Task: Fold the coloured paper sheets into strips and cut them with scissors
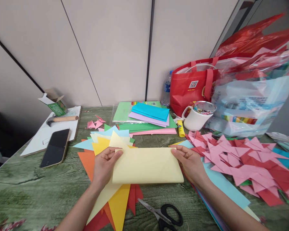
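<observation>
Between my hands a pale yellow sheet of paper (148, 165) is folded over, with a rounded bend along its lower edge. My left hand (107, 163) pinches its upper left corner between thumb and fingers. At the upper right corner, my right hand (189, 160) grips it the same way. Beneath the sheet and my left hand lies a fanned pile of coloured paper pieces, among them a yellow piece (119, 205) and an orange piece (85, 162). Black-handled scissors (160, 213) rest below the sheet, their blades pointing left. Light blue paper (225, 183) lies beside my right forearm.
Folded pink and red paper pieces (245, 160) are heaped at right. Behind stand a white mug (195, 120), a glue stick (180, 128) and a red bag (190, 86). Stacked paper (149, 115) lies at the back. A phone (55, 147) and a hammer (62, 119) are at left.
</observation>
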A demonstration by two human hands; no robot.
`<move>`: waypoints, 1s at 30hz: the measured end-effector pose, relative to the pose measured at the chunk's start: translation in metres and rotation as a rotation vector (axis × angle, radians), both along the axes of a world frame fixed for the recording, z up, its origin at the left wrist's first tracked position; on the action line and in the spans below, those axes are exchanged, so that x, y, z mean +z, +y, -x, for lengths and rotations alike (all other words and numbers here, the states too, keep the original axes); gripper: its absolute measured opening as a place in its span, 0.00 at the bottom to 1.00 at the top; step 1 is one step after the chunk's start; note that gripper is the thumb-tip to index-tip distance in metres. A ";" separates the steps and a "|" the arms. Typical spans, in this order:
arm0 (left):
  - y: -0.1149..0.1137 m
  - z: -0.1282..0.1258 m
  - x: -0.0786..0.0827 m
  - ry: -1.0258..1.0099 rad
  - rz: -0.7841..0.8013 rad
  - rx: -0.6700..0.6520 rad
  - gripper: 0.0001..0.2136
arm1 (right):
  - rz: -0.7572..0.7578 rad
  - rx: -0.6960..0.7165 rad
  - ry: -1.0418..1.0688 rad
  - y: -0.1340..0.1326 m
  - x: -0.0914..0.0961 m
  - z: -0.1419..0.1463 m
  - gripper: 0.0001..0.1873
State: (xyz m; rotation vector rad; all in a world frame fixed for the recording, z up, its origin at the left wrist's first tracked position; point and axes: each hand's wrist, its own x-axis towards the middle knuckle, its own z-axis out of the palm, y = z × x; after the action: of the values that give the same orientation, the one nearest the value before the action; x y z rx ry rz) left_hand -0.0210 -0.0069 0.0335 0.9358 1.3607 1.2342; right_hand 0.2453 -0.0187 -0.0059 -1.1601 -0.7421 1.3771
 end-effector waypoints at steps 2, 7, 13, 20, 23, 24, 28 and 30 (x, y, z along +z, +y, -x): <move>0.000 0.000 0.000 -0.018 0.002 -0.002 0.20 | 0.002 0.005 -0.008 0.000 0.000 0.000 0.19; 0.000 0.000 0.000 -0.029 0.004 -0.010 0.20 | 0.004 0.000 -0.010 0.001 0.001 -0.001 0.19; 0.000 0.001 -0.002 0.012 0.005 -0.020 0.22 | 0.002 -0.006 -0.014 0.001 0.001 -0.001 0.20; 0.001 0.002 -0.003 0.003 -0.001 -0.042 0.21 | 0.013 -0.004 -0.002 0.000 0.004 -0.001 0.20; 0.000 0.002 -0.003 0.043 -0.021 -0.058 0.23 | 0.015 -0.011 -0.011 0.000 0.004 -0.001 0.20; -0.001 0.002 -0.003 0.061 -0.032 -0.065 0.23 | 0.014 -0.014 -0.012 0.000 0.004 -0.001 0.20; -0.001 0.004 -0.004 0.108 -0.070 -0.086 0.21 | 0.010 -0.016 -0.011 0.000 0.004 -0.001 0.20; -0.001 0.004 -0.005 0.115 -0.077 -0.090 0.20 | 0.010 -0.017 -0.002 -0.001 0.004 -0.001 0.19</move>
State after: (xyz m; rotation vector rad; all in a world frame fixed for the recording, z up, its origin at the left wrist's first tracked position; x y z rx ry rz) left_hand -0.0248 -0.0081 0.0289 1.1250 1.3525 1.1869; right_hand 0.2461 -0.0192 -0.0019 -1.1733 -0.7258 1.3672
